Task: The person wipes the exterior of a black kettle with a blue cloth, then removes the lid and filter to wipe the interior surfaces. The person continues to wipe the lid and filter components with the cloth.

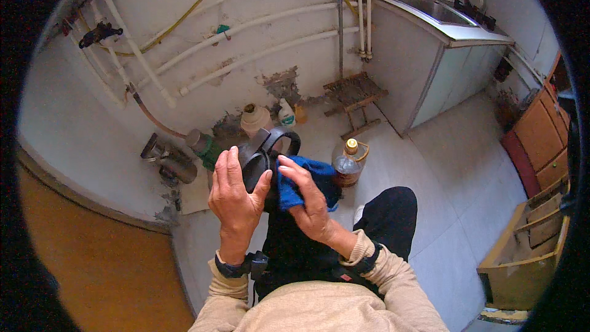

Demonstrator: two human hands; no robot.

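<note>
A black kettle-like vessel (255,171) is in front of my lap, its curved handle (292,136) pointing away from me. My left hand (237,198) grips its near left side, thumb and fingers spread around the dark body. In my right hand (309,200) is a blue cloth (306,168), pressed to the vessel's right side beneath my fingers. Part of the cloth hangs in dark folds to the right. My hands and the cloth hide much of the vessel, so its base cannot be seen.
A large plastic oil bottle (352,166) stands on the tiled floor, right of the cloth. Behind the vessel are a pale jug (255,119) and a white bottle (286,113). A low wooden stool (357,90) sits by the sink cabinet (405,60). An open wooden drawer (516,281) lies right.
</note>
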